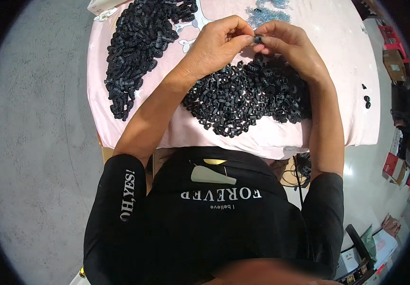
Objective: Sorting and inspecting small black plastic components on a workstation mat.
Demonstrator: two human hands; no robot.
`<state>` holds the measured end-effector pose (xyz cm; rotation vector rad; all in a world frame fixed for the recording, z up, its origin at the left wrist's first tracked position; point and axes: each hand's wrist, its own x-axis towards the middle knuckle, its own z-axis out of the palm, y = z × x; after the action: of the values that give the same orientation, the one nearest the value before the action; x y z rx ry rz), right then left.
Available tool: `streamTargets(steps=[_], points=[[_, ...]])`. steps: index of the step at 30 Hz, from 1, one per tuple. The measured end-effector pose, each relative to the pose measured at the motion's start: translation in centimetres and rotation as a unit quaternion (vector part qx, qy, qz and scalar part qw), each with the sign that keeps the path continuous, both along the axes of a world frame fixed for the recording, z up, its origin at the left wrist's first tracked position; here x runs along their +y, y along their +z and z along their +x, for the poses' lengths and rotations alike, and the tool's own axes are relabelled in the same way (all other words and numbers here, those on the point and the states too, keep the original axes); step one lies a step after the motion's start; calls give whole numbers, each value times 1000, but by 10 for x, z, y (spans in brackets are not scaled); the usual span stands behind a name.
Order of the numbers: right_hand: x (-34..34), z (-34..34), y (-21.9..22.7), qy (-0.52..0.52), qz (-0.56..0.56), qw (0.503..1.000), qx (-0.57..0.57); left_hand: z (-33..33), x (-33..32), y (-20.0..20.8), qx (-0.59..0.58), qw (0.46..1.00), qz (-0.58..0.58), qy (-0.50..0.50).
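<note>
Over the far middle of the table, my left hand [224, 42] and my right hand [290, 45] meet, fingertips pinched on one small black plastic part [257, 39]. Its exact kind is too small to make out. Just below my hands lies a wide heap of small black plastic pieces [233, 95], with chunkier toothed-looking ones [281, 90] at its right side, by my right forearm. Beyond my fingers is a scatter of tiny clear-bluish bits [266, 15]. Left of my left arm stretches a long pile of larger black plastic parts [136, 52].
A pink patterned cloth [342, 95] covers the table. Two loose black pieces [367, 101] lie near its right edge. A white box [103, 5] sits at the far left corner. Boxes, including a cardboard one [395, 65], and a red stool [392, 40] stand on the right.
</note>
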<state>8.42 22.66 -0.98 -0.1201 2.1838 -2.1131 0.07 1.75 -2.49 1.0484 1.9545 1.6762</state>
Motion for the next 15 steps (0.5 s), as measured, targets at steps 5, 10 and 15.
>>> streamTargets(steps=[5,10,15], points=[[1,0,-3,18,3,1000,-1,2,2,2,13,1000,7,24],[2,-2,-4,30,4,999,8,-11,-8,11,27,997,-55,42],[8,0,-3,-39,36,998,-14,-29,-29,21,95,977,-182,49]])
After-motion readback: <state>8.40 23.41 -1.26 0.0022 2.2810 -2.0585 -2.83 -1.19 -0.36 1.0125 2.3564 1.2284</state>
